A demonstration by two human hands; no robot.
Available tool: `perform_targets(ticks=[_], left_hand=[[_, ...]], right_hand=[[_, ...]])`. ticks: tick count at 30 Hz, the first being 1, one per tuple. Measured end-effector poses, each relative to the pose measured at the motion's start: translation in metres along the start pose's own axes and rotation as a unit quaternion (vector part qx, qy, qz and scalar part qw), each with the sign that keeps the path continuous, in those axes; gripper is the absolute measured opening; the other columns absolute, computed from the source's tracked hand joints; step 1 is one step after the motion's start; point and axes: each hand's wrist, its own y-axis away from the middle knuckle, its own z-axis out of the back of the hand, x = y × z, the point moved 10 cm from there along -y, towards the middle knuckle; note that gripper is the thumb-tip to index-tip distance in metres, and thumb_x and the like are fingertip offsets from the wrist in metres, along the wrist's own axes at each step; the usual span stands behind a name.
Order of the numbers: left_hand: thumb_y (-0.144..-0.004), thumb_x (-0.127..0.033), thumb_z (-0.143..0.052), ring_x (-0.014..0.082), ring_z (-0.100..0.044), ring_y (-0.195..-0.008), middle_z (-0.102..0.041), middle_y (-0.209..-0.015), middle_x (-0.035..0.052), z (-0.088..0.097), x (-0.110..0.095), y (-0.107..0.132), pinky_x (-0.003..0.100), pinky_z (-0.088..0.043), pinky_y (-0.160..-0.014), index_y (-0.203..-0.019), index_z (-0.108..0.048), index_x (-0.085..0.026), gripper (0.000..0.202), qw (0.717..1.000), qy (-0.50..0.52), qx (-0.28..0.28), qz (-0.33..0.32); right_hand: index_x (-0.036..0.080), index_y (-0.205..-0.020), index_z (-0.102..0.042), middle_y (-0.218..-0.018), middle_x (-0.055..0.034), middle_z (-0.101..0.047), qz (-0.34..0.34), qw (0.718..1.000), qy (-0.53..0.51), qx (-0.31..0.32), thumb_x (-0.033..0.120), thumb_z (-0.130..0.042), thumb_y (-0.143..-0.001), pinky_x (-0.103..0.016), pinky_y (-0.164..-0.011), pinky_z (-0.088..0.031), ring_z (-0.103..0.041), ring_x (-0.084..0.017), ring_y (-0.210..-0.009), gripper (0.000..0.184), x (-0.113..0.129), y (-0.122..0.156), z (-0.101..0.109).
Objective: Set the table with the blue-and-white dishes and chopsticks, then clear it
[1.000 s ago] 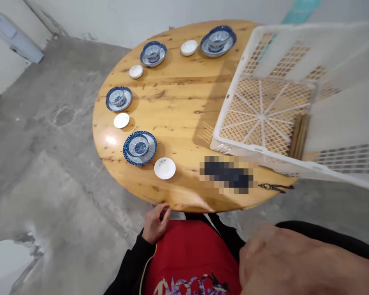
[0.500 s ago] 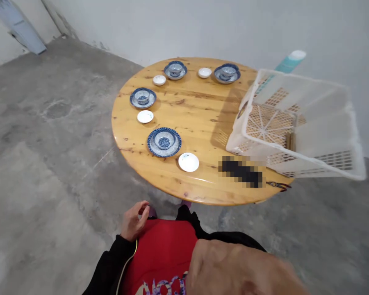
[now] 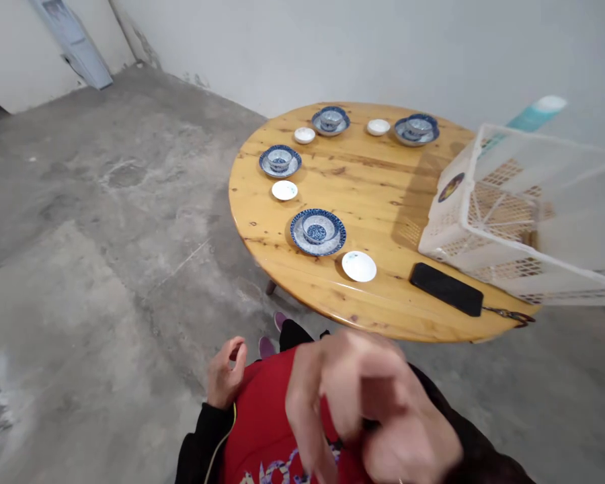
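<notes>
My left hand [image 3: 225, 372] hangs by my red top, fingers loosely curled, with nothing visible in it. My right hand [image 3: 363, 410] is raised close to the camera and blurred, its fingers apart and pointing down, holding nothing. Ahead stands a round wooden table [image 3: 378, 202]. On it are several blue-patterned bowls on matching plates, the nearest bowl and plate [image 3: 317, 231] by the front edge. Small white saucers lie beside them, the nearest saucer [image 3: 359, 266] a little to the right.
A white plastic crate [image 3: 534, 222] rests tilted on the table's right side. A black phone [image 3: 446, 288] lies near the front edge with a key strap [image 3: 509, 314] beside it. Bare concrete floor spreads to the left, and a white wall runs behind.
The view has backed away and swung left, so the table sits further off and to the right. My right hand rose into view with fingers spread. My left hand stayed by my side.
</notes>
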Motion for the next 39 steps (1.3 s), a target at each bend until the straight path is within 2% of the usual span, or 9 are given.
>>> perform_targets(ticks=[3, 6, 9, 11, 14, 19, 23, 31, 39], left_hand=[[-0.094, -0.042, -0.051, 0.0179, -0.074, -0.077, -0.078, -0.092, 0.0061, 0.012, 0.015, 0.001, 0.029, -0.060, -0.076, -0.103, -0.069, -0.019, 0.031, 0.999, 0.009, -0.022, 0.023], [-0.094, -0.044, -0.052, 0.0168, -0.074, -0.074, -0.078, -0.089, 0.0044, 0.024, 0.036, 0.000, 0.029, -0.060, -0.077, -0.104, -0.068, -0.020, 0.031, 0.997, 0.014, -0.050, 0.062], [-0.094, -0.049, -0.051, 0.0178, -0.075, -0.074, -0.078, -0.088, 0.0051, 0.031, 0.051, -0.011, 0.029, -0.061, -0.073, -0.105, -0.068, -0.019, 0.036, 0.994, 0.017, -0.063, 0.087], [-0.095, -0.050, -0.051, 0.0181, -0.075, -0.074, -0.077, -0.087, 0.0055, 0.033, 0.051, -0.027, 0.030, -0.061, -0.072, -0.106, -0.068, -0.018, 0.037, 0.995, 0.010, -0.061, 0.080], [-0.096, -0.046, -0.051, 0.0178, -0.074, -0.073, -0.077, -0.088, 0.0062, 0.036, 0.035, -0.062, 0.030, -0.061, -0.073, -0.105, -0.069, -0.018, 0.035, 0.998, -0.018, -0.050, 0.035], [-0.099, -0.038, -0.050, 0.0167, -0.074, -0.076, -0.077, -0.090, 0.0064, 0.034, -0.003, -0.127, 0.027, -0.061, -0.074, -0.106, -0.069, -0.017, 0.029, 0.997, -0.051, -0.011, -0.055], [-0.100, -0.036, -0.048, 0.0159, -0.073, -0.075, -0.077, -0.091, 0.0065, 0.027, -0.020, -0.170, 0.026, -0.060, -0.073, -0.108, -0.069, -0.018, 0.029, 0.992, -0.077, 0.030, -0.096], [-0.101, -0.033, -0.047, 0.0161, -0.073, -0.076, -0.076, -0.091, 0.0063, 0.015, -0.019, -0.231, 0.027, -0.060, -0.075, -0.110, -0.067, -0.019, 0.026, 0.983, -0.091, 0.115, -0.109], [-0.101, -0.033, -0.045, 0.0190, -0.075, -0.091, -0.077, -0.100, 0.0087, 0.009, -0.020, -0.265, 0.030, -0.060, -0.083, -0.110, -0.068, -0.019, 0.028, 0.974, -0.100, 0.159, -0.128]], right_hand=[[0.022, -0.094, -0.053, -0.084, -0.0024, -0.070, -0.022, 0.997, -0.028, -0.071, 0.037, -0.072, -0.087, -0.028, -0.062, -0.052, -0.066, -0.012, -0.058, 0.025, -0.035, -0.019, 0.036], [0.021, -0.087, -0.054, -0.075, -0.0013, -0.068, -0.094, 0.984, -0.020, -0.150, 0.047, -0.077, -0.081, -0.028, -0.057, -0.050, -0.065, -0.014, -0.054, 0.036, -0.087, -0.024, 0.079], [0.021, -0.079, -0.054, -0.065, -0.0014, -0.068, -0.140, 0.967, -0.001, -0.211, 0.055, -0.079, -0.075, -0.028, -0.056, -0.048, -0.063, -0.015, -0.053, 0.043, -0.130, -0.024, 0.115], [0.020, -0.074, -0.055, -0.062, -0.0028, -0.068, -0.157, 0.959, 0.004, -0.237, 0.057, -0.079, -0.074, -0.028, -0.056, -0.047, -0.062, -0.014, -0.053, 0.044, -0.151, -0.026, 0.133], [0.020, -0.071, -0.056, -0.058, -0.0032, -0.068, -0.166, 0.949, -0.006, -0.269, 0.059, -0.080, -0.072, -0.027, -0.055, -0.046, -0.060, -0.014, -0.051, 0.046, -0.171, -0.038, 0.154], [0.019, -0.070, -0.056, -0.056, 0.0000, -0.063, -0.187, 0.941, -0.054, -0.278, 0.062, -0.081, -0.069, -0.025, -0.052, -0.041, -0.059, -0.012, -0.047, 0.050, -0.187, -0.075, 0.179], [0.018, -0.068, -0.055, -0.055, 0.0009, -0.061, -0.182, 0.936, -0.081, -0.291, 0.067, -0.075, -0.073, -0.024, -0.049, -0.037, -0.058, -0.011, -0.044, 0.053, -0.188, -0.101, 0.204], [0.016, -0.075, -0.061, -0.064, -0.0002, -0.064, -0.175, 0.910, -0.095, -0.365, 0.067, -0.072, -0.077, -0.024, -0.053, -0.044, -0.062, -0.011, -0.053, 0.052, -0.196, -0.123, 0.256], [0.018, -0.079, -0.062, -0.066, 0.0015, -0.066, -0.204, 0.905, -0.075, -0.364, 0.061, -0.075, -0.074, -0.024, -0.056, -0.047, -0.063, -0.011, -0.057, 0.045, -0.207, -0.142, 0.264]])
